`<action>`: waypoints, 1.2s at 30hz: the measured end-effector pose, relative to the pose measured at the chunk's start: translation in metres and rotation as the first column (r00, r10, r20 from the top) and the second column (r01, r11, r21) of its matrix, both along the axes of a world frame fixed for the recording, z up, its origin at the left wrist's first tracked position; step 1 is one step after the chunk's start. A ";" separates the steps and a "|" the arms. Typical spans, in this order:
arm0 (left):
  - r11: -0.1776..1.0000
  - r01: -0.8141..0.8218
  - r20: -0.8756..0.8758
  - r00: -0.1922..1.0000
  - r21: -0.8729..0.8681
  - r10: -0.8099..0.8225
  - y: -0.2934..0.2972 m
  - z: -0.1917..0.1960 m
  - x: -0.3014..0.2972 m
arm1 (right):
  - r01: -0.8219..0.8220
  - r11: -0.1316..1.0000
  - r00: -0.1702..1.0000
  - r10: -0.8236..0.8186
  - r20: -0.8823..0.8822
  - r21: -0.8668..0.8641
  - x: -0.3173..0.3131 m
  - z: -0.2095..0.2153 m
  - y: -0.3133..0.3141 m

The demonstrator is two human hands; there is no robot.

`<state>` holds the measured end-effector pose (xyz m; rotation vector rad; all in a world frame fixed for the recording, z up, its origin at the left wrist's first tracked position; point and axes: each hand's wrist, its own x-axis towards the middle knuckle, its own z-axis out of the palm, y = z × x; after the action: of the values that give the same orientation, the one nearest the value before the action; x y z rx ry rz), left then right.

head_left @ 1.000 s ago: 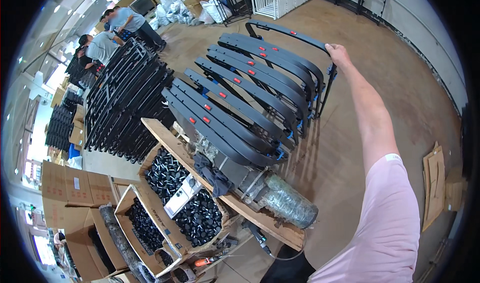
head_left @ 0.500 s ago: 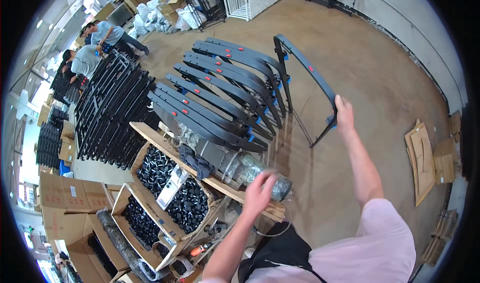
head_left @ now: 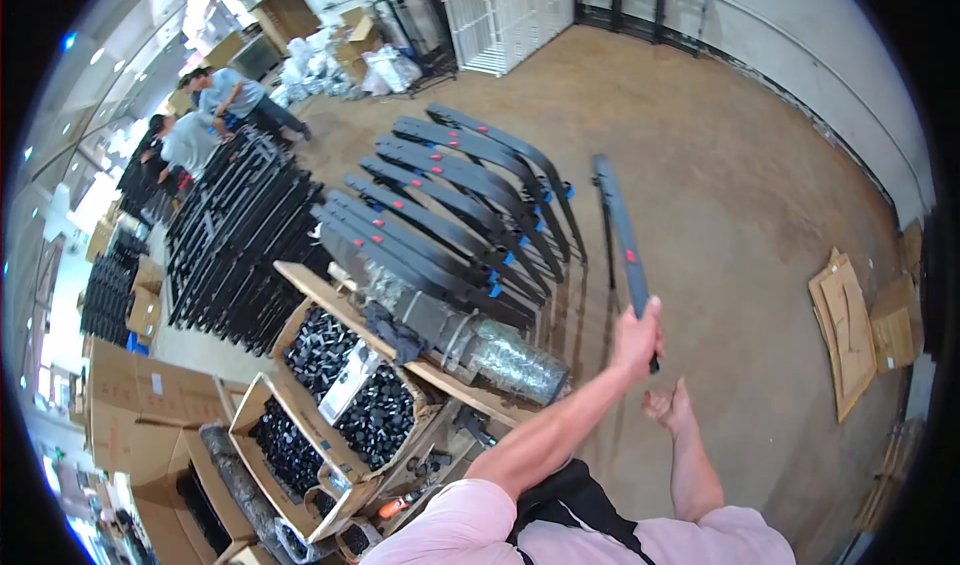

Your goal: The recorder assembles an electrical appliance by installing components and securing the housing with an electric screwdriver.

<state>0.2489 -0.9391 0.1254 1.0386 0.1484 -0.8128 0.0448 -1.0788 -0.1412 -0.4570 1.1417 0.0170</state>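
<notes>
A long black metal frame (head_left: 622,235) with a small red tag stands upright on the brown floor, apart from a row of like frames (head_left: 450,215) on its left. My left hand (head_left: 638,340) is shut on its near end. Just below and to the right, my right hand (head_left: 670,405) hangs with fingers apart, holding nothing and close to the frame's lower end.
Cardboard boxes of small black parts (head_left: 340,390) and a plastic-wrapped bundle (head_left: 515,360) sit on a wooden pallet at lower left. More black frames (head_left: 235,245) are stacked further left, beside two people (head_left: 205,115). White racks (head_left: 505,10) stand at the back; flat cardboard (head_left: 850,315) lies at right.
The frame has been pulled away from the row, to the right. My left hand has taken hold of it; my right hand has let go and dropped lower.
</notes>
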 end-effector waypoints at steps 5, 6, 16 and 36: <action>0.987 0.149 0.032 0.988 0.064 -0.152 0.059 0.008 -0.066 | 0.133 0.989 0.889 -0.086 0.449 -0.072 0.022 -0.009 0.096; 0.989 0.129 0.048 0.990 0.067 -0.132 0.073 0.015 -0.078 | 0.113 0.992 0.900 -0.077 0.428 -0.059 0.015 -0.021 0.099; 0.942 0.264 0.063 0.965 -0.207 -0.256 0.309 0.081 -0.085 | 0.113 0.983 0.990 -0.099 0.100 -0.148 0.002 -0.028 0.156; -0.023 -0.872 0.503 0.260 0.489 0.825 0.994 -0.065 -0.372 | 0.061 0.740 0.749 0.409 0.520 -0.670 0.141 0.301 0.341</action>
<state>-0.1228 0.0549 0.0601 1.4005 1.0632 0.5946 0.1855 -0.7380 0.1599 -1.1203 0.3610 -0.3608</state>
